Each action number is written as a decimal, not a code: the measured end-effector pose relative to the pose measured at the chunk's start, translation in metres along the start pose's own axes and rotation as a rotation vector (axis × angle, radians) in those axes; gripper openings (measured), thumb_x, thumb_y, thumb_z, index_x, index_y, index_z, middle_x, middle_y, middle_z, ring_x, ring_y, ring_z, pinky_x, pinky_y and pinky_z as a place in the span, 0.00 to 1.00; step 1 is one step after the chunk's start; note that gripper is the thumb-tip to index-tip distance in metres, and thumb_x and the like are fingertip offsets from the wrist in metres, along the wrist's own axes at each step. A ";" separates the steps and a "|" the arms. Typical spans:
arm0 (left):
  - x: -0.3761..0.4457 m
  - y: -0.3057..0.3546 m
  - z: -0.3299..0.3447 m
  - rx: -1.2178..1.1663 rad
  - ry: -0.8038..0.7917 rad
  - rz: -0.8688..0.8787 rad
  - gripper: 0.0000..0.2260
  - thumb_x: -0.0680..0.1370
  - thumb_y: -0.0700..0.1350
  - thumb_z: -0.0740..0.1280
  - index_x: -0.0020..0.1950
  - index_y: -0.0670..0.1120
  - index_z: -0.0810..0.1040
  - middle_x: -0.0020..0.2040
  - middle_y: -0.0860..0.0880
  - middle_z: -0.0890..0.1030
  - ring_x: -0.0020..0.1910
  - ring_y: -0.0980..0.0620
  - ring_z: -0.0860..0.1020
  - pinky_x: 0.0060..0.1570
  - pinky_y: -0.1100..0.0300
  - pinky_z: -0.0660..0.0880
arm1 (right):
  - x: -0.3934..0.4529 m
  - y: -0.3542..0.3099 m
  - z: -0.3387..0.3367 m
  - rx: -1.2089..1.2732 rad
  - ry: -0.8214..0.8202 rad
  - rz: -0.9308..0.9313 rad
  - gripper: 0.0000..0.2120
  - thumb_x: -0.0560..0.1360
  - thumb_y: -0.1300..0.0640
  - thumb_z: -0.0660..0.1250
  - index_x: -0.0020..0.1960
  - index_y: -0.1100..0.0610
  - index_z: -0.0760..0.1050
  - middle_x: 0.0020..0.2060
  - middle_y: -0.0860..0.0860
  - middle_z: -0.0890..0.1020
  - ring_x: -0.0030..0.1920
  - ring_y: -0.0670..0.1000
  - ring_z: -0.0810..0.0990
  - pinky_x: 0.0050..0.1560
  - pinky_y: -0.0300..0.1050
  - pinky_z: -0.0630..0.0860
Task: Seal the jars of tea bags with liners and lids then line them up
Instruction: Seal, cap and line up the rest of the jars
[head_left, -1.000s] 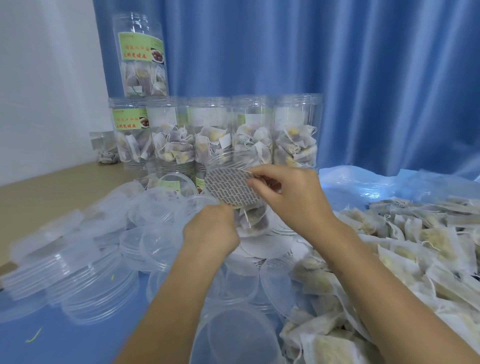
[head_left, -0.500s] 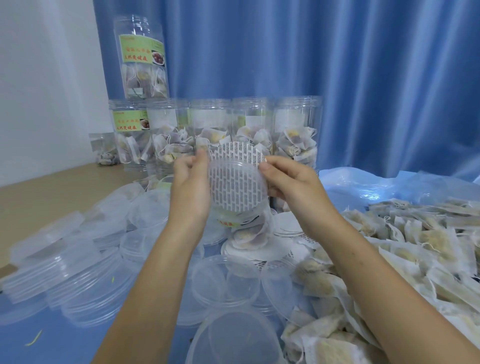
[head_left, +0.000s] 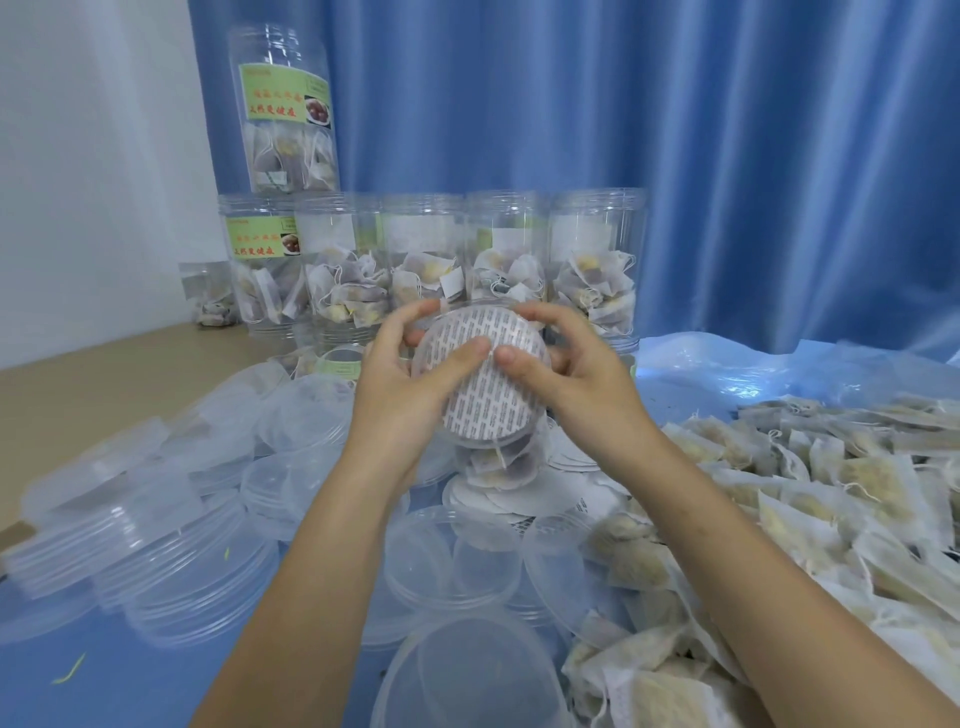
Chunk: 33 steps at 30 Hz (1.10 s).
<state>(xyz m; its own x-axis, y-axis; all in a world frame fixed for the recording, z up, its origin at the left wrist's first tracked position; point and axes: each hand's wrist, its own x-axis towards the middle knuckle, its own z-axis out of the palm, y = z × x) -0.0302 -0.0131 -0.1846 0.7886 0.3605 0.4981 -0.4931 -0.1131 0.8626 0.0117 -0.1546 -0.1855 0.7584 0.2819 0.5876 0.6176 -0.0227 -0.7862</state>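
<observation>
Both hands hold the clear plastic jar of tea bags (head_left: 493, 462): left hand (head_left: 400, 384) and right hand (head_left: 576, 374) curl around its rim, thumbs pressing the round white printed liner (head_left: 488, 400) onto its mouth.

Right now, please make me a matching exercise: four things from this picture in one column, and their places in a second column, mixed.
Things:
1. round white printed liner
2. loose clear plastic lids
3. heap of loose tea bags
4. single labelled clear jar

Places:
A. stacked on the back row of jars
B. spread on the table's right side
C. piled on the table's left side
D. under both thumbs, on a jar's mouth

Pairs: 1-D, 2-C, 3-B, 4-A
</observation>
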 end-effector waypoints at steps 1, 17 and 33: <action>0.001 -0.002 -0.001 -0.005 -0.002 -0.013 0.17 0.68 0.51 0.75 0.56 0.53 0.78 0.51 0.53 0.78 0.48 0.57 0.80 0.38 0.68 0.76 | 0.000 -0.001 0.000 -0.001 0.018 0.001 0.12 0.72 0.49 0.70 0.55 0.42 0.74 0.41 0.52 0.84 0.41 0.50 0.84 0.49 0.57 0.80; -0.005 -0.005 0.015 -0.203 0.018 -0.184 0.15 0.71 0.50 0.72 0.56 0.50 0.76 0.57 0.45 0.81 0.55 0.47 0.80 0.56 0.47 0.77 | -0.010 -0.006 0.007 -0.611 -0.079 -0.304 0.47 0.59 0.42 0.78 0.73 0.49 0.61 0.69 0.51 0.60 0.71 0.50 0.59 0.67 0.49 0.65; -0.006 -0.038 0.001 0.271 -0.121 -0.079 0.47 0.48 0.53 0.81 0.62 0.60 0.63 0.58 0.60 0.73 0.60 0.53 0.72 0.59 0.59 0.71 | -0.005 -0.001 0.001 -0.294 0.059 0.077 0.47 0.62 0.23 0.47 0.76 0.45 0.50 0.69 0.50 0.70 0.67 0.52 0.70 0.68 0.53 0.65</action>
<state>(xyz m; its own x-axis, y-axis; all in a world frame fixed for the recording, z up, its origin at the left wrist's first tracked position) -0.0159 -0.0123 -0.2208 0.8666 0.2673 0.4214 -0.3251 -0.3381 0.8832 0.0069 -0.1548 -0.1875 0.8106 0.2124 0.5457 0.5854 -0.3203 -0.7448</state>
